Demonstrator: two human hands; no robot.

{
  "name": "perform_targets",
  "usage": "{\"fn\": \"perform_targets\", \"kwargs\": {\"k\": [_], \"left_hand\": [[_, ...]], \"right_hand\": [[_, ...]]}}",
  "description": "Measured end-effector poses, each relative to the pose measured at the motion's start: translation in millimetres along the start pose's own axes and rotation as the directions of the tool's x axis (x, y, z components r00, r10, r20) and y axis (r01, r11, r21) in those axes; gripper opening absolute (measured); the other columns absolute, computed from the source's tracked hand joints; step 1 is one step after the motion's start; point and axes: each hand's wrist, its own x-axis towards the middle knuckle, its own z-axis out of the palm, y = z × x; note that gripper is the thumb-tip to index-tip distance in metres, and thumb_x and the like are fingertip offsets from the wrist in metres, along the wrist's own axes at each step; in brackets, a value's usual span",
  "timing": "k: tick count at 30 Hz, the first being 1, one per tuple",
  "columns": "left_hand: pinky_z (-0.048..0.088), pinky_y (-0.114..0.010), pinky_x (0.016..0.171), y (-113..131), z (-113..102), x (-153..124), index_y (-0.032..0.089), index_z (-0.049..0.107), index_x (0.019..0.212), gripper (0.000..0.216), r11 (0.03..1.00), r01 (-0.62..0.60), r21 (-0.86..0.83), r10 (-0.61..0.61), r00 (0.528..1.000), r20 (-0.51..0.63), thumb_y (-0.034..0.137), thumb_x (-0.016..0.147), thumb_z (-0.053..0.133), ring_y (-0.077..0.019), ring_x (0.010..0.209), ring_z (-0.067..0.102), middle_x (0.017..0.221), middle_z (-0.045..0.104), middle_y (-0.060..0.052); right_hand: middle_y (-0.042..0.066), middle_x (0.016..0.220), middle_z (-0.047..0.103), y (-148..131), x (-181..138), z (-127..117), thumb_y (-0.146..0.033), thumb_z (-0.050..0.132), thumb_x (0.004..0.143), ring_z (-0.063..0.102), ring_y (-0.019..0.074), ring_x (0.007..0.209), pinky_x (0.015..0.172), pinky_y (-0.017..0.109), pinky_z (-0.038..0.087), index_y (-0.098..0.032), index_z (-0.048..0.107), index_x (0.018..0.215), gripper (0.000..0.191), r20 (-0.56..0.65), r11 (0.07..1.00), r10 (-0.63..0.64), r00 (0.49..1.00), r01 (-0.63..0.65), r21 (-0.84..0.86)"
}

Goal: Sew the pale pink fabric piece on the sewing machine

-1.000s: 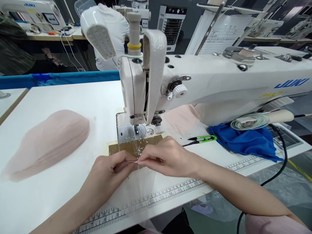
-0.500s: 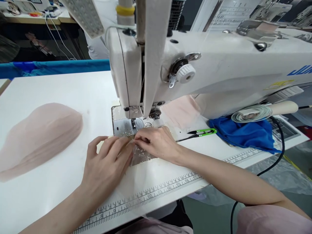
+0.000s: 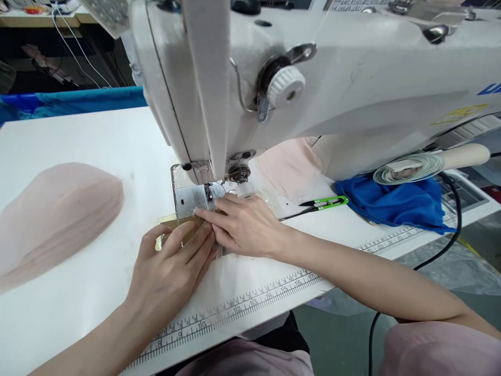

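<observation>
Fingers (image 3: 195,243) of the left hand (image 3: 168,271) lie slightly spread and flat on a sheer fabric piece (image 3: 230,282), pressing it to the worktop (image 3: 97,141) without gripping it. The right hand (image 3: 242,224) comes in from 4 o'clock. Its fingers (image 3: 207,214) are stretched out close together, with the tips at the front edge of the needle plate (image 3: 188,196). The thumb is hidden, so I cannot tell whether this hand pinches the fabric edge or only pushes it flat.

The sheer fabric piece is so thin and pale that the worktop shows through it. It reads as a faint, milky veil with a soft sheen. It runs from under both hands toward 6 o'clock and crosses the printed ruler strip (image 3: 235,308) at the worktop's near edge. Its far end sits just in front of the presser foot (image 3: 210,190) of the sewing machine (image 3: 352,94), over a tan patch of tape (image 3: 172,225) by the plate.

At 9 o'clock of the hands, well apart from them, lies a soft heap of dusty pink tulle (image 3: 55,214). At 3 o'clock, green thread snips (image 3: 326,201) rest on the worktop just beside a crumpled blue cloth (image 3: 395,203), with a roll of pale tape (image 3: 407,169) above it. A pink fabric panel (image 3: 289,167) lies under the machine arm at 1 o'clock.
</observation>
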Motion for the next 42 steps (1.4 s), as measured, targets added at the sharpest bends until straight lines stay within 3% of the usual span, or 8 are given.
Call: {"fn": "perform_targets", "kwargs": {"k": [5, 9, 12, 17, 23, 31, 42], "left_hand": [[0.036, -0.044, 0.082, -1.8, 1.0, 1.6, 0.018, 0.067, 0.104, 0.014, 1.000, -0.004, -0.012, 0.004, 1.000, 0.009, 0.015, 0.095, 0.056, -0.0250, 0.102, 0.067, 0.105, 0.076, 0.000], [0.036, -0.045, 0.082, -5.4, 5.5, 4.5, 0.018, 0.064, 0.115, 0.022, 0.998, 0.044, -0.049, -0.043, 0.999, 0.018, 0.016, 0.097, 0.052, -0.0246, 0.102, 0.066, 0.115, 0.073, 0.000], [0.036, -0.045, 0.082, -8.7, 10.0, 7.4, 0.020, 0.063, 0.119, 0.025, 0.993, 0.082, -0.085, -0.082, 0.997, 0.012, 0.018, 0.098, 0.050, -0.0244, 0.102, 0.065, 0.116, 0.073, 0.001], [0.035, -0.045, 0.083, -9.6, 9.6, 7.0, 0.018, 0.062, 0.123, 0.027, 0.995, 0.081, -0.057, -0.079, 0.996, 0.032, 0.018, 0.098, 0.051, -0.0263, 0.107, 0.063, 0.122, 0.070, 0.002], [0.036, -0.045, 0.084, -7.0, 6.8, 2.4, 0.018, 0.058, 0.130, 0.034, 0.997, 0.079, -0.008, -0.078, 0.996, 0.050, 0.020, 0.097, 0.052, -0.0273, 0.111, 0.063, 0.123, 0.070, -0.004], [0.035, -0.045, 0.086, -9.0, 11.3, 6.2, 0.019, 0.062, 0.124, 0.029, 0.995, 0.102, -0.003, -0.101, 0.993, 0.052, 0.023, 0.096, 0.055, -0.0279, 0.113, 0.063, 0.120, 0.071, -0.007], [0.038, -0.049, 0.089, -14.6, 11.3, 7.4, 0.022, 0.066, 0.117, 0.026, 0.994, 0.101, -0.035, -0.098, 0.993, 0.068, 0.029, 0.094, 0.059, -0.0331, 0.122, 0.058, 0.121, 0.071, -0.008]], "right_hand": [[0.008, 0.105, 0.070, 2.0, -1.1, -7.0, -0.023, 0.040, 0.097, 0.057, 0.0195, 0.084, 0.069, 0.033, 0.032, -0.021, 0.045, 0.145, 0.048, -0.048, 0.994, -0.072, 0.996, 0.067, -0.085], [0.011, 0.099, 0.071, 6.1, -4.4, -15.5, -0.015, 0.042, 0.091, 0.057, 0.0215, 0.088, 0.073, 0.035, 0.032, -0.012, 0.069, 0.109, 0.033, -0.117, 0.985, -0.060, 0.991, 0.040, -0.165], [0.009, 0.091, 0.071, 4.5, -5.9, -15.1, -0.012, 0.043, 0.088, 0.057, 0.0203, 0.083, 0.070, 0.034, 0.030, -0.012, 0.071, 0.096, 0.030, -0.113, 0.986, -0.041, 0.993, 0.022, -0.166], [0.010, 0.095, 0.071, -1.2, -6.8, -8.0, -0.009, 0.044, 0.087, 0.057, 0.0219, 0.088, 0.068, 0.035, 0.030, -0.010, 0.069, 0.096, 0.026, -0.027, 0.984, 0.008, 1.000, -0.013, -0.180], [0.010, 0.094, 0.071, 0.7, -6.8, -4.0, -0.007, 0.045, 0.085, 0.057, 0.0211, 0.085, 0.065, 0.035, 0.028, -0.010, 0.068, 0.098, 0.027, -0.040, 0.972, 0.020, 0.999, -0.029, -0.232], [0.014, 0.107, 0.070, 5.7, -4.9, -2.4, -0.012, 0.044, 0.090, 0.056, 0.0226, 0.092, 0.069, 0.036, 0.031, -0.010, 0.068, 0.104, 0.028, 0.001, 0.956, 0.039, 0.999, -0.037, -0.290], [0.014, 0.109, 0.069, 5.6, -3.4, -3.7, -0.012, 0.043, 0.091, 0.055, 0.0231, 0.092, 0.071, 0.036, 0.033, -0.010, 0.068, 0.109, 0.030, -0.004, 0.962, 0.056, 0.998, -0.055, -0.266]]}}
